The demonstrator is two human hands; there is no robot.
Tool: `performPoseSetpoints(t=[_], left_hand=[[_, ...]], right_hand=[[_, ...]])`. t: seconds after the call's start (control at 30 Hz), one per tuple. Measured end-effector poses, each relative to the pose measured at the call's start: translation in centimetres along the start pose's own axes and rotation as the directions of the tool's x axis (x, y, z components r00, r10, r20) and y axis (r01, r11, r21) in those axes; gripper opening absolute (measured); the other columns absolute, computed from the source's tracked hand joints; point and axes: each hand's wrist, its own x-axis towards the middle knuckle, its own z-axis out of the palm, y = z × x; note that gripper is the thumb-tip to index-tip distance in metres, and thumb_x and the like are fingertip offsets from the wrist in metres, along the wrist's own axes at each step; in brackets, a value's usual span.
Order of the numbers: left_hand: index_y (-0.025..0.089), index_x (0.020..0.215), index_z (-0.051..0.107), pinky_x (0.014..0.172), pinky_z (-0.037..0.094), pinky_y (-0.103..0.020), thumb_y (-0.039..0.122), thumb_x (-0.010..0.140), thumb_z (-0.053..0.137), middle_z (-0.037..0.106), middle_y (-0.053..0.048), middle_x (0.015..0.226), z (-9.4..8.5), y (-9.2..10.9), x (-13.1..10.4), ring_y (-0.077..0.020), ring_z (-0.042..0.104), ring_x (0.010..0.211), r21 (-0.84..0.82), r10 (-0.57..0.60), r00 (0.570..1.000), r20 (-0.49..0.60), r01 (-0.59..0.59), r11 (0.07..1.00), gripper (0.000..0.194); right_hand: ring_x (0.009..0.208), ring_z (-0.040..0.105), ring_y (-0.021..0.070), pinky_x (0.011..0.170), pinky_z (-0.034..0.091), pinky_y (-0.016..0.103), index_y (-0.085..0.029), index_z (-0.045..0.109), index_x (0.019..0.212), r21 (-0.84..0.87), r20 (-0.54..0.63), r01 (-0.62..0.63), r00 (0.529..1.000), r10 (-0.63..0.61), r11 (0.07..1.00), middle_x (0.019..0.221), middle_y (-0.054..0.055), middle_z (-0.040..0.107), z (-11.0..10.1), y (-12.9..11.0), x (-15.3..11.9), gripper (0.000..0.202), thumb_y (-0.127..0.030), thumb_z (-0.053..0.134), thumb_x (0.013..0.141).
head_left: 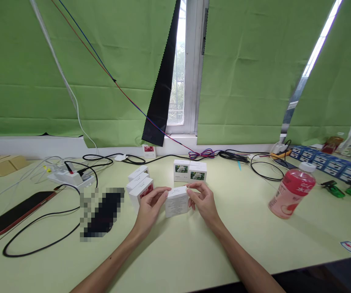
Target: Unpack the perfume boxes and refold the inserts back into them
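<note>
Two hands, your left (151, 204) and right (204, 202), pinch the box (176, 202) between them; it looks light, stiff but crushable, so grip its side edges gently.

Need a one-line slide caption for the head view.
Both hands hold a small white box upright near similar boxes on a pale green table.

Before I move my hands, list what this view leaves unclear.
All in the head view:
- Far face of the white box between the left hand and right hand: turned away.
- Its near-face print: too small.
- Its contents: hidden by its walls.
- Dark object: masked by pixelation.
- Both elbows: cut off by the bottom edge.
</note>
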Motion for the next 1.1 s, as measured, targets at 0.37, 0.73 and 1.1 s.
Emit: performPoseSetpoints(t=[0.37, 0.73, 1.1], left_hand=[[0.017, 0.095, 0.074, 0.085, 0.054, -0.027, 0.047, 0.082, 0.067, 0.073, -0.009, 0.103, -0.07, 0.01, -0.01, -0.0216, 0.068, 0.097, 0.003, 0.009, 1.0, 0.008, -0.009, 1.0, 0.033], [0.016, 0.095, 0.074, 0.084, 0.056, -0.031, 0.051, 0.08, 0.067, 0.074, -0.011, 0.103, 0.19, 0.46, -0.1, -0.025, 0.069, 0.097, 0.018, 0.0, 1.0, 0.002, 0.0, 1.0, 0.038], [0.017, 0.093, 0.074, 0.078, 0.055, -0.029, 0.047, 0.081, 0.066, 0.074, -0.01, 0.102, 0.08, 0.45, 0.05, -0.0224, 0.069, 0.091, 0.046, 0.048, 0.999, 0.026, -0.049, 0.998, 0.033]], right_hand=[[0.045, 0.056, 0.0066, 0.038, 0.039, 0.022, -0.019, 0.057, 0.089, -0.003, 0.004, -0.005, 1.0, 0.005, 1.0, 0.104, 0.006, 0.069, 0.05, -0.05, 0.07, 0.03, -0.043, 0.072, 0.08], [0.045, 0.055, 0.0063, 0.037, 0.04, 0.021, -0.019, 0.057, 0.09, -0.008, 0.012, -0.012, 1.0, 0.012, 1.0, 0.107, 0.007, 0.069, -0.08, 0.1, -0.04, 0.031, -0.044, 0.072, 0.079], [0.045, 0.055, 0.007, 0.036, 0.04, 0.022, -0.02, 0.056, 0.089, -0.026, 0.018, -0.024, 1.0, 0.024, 0.999, 0.108, 0.007, 0.068, -0.05, 0.04, 0.0, 0.032, -0.046, 0.072, 0.079]])
